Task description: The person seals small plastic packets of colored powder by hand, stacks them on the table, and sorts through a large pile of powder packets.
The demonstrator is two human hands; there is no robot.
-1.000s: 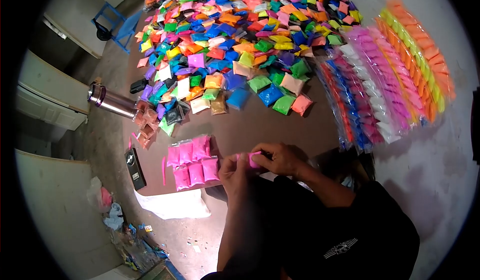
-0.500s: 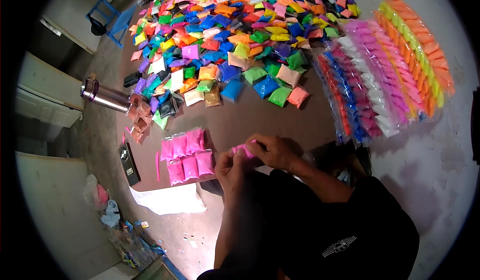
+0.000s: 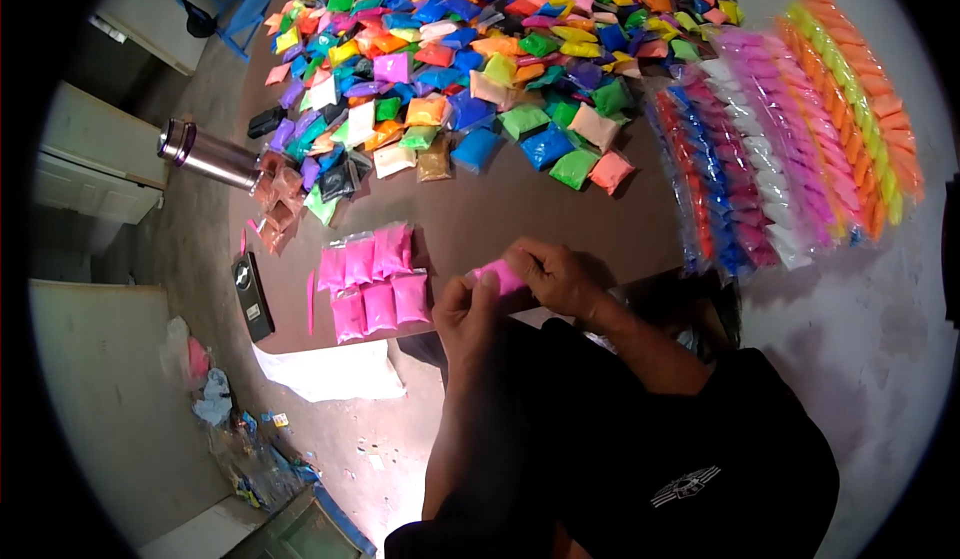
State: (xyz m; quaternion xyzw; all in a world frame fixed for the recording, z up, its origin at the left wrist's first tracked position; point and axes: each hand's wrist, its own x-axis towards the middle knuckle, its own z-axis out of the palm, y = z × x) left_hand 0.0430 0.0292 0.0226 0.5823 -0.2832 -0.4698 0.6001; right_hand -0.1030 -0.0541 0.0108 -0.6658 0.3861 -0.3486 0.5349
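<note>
One left hand (image 3: 463,317): pinched pink packet (image 3: 506,278), mid-frame.
Right hand (image 3: 556,279): gripped its right end.
Packet: risked bursting if over-squeezed.

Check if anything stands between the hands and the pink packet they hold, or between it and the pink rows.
Nothing visible separates the left hand or right hand from the held pink packet: both grip it. Toward the two rows of pink packets, only the left hand itself and some tabletop lie between.
</note>
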